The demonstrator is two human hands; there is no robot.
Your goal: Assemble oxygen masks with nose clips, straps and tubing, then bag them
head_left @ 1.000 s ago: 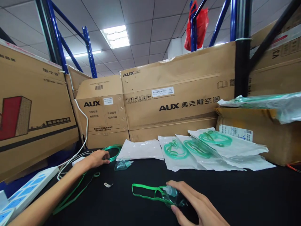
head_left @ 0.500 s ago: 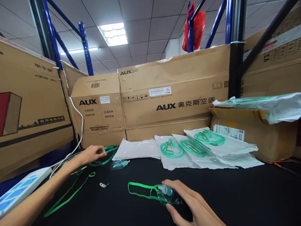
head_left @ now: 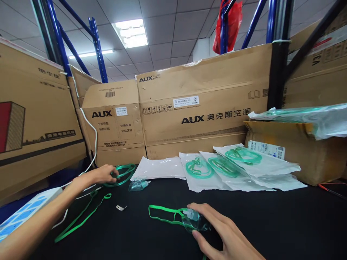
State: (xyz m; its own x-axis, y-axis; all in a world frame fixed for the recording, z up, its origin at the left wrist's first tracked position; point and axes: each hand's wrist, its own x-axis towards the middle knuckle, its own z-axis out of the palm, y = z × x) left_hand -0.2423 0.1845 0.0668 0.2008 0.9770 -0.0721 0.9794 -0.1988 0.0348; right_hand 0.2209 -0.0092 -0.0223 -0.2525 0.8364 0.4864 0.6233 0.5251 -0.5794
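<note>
My right hand (head_left: 221,234) rests near the front of the black table (head_left: 271,224), fingers curled round a clear mask (head_left: 195,222) with a green strap (head_left: 162,213) trailing left. My left hand (head_left: 104,174) reaches far left and grips a coil of green tubing (head_left: 123,172). A second clear mask (head_left: 138,185) lies just right of that coil. A loose green strap (head_left: 81,216) runs under my left forearm. A small white clip (head_left: 121,207) lies between the hands.
Several sealed white pouches (head_left: 217,169) with green tubing lie fanned at the back right, next to a flat white pouch (head_left: 159,168). Cardboard boxes (head_left: 200,104) wall the table. An open carton (head_left: 306,151) stands right. A power strip (head_left: 24,213) and white cable (head_left: 93,144) lie left.
My left hand has pulled the tubing coil slightly toward me and to the left. My right hand has stayed on its mask.
</note>
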